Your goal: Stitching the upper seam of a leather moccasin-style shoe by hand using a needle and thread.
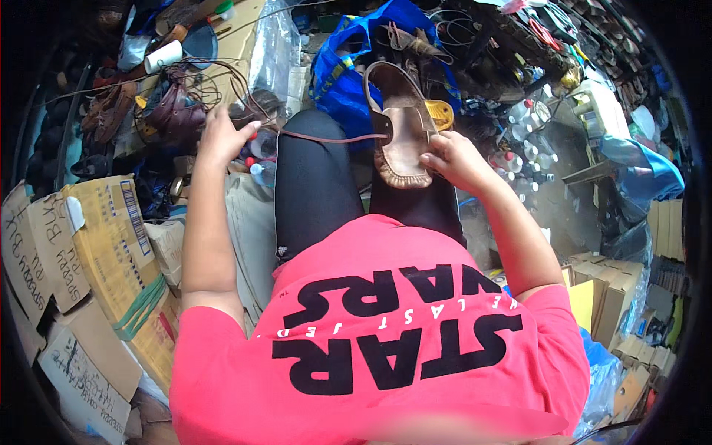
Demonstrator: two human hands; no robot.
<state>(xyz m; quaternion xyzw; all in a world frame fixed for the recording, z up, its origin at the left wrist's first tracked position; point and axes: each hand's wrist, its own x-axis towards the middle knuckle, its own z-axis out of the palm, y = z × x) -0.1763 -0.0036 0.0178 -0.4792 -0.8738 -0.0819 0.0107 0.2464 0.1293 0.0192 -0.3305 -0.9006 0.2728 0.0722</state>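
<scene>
My right hand (454, 159) grips the side of a brown leather moccasin (406, 137), its thumb over the edge and its toe end pointing toward me. The shoe is tilted so its pale inside shows, above my right thigh. From an eyelet on its left side, a long reddish-brown leather lace (326, 137) stretches left across my knee. My left hand (221, 139) is out to the left beside the loose far part of that lace, thumb spread away from the fingers. Its fingertips are partly hard to make out against the clutter.
A blue bag (337, 63) stuffed with things stands beyond my knees. Several clear bottles (523, 141) stand at the right. Cardboard boxes (111, 241) crowd the left. A dark reddish leather shoe upper (174, 111) and a white cup (163, 56) lie past my left hand.
</scene>
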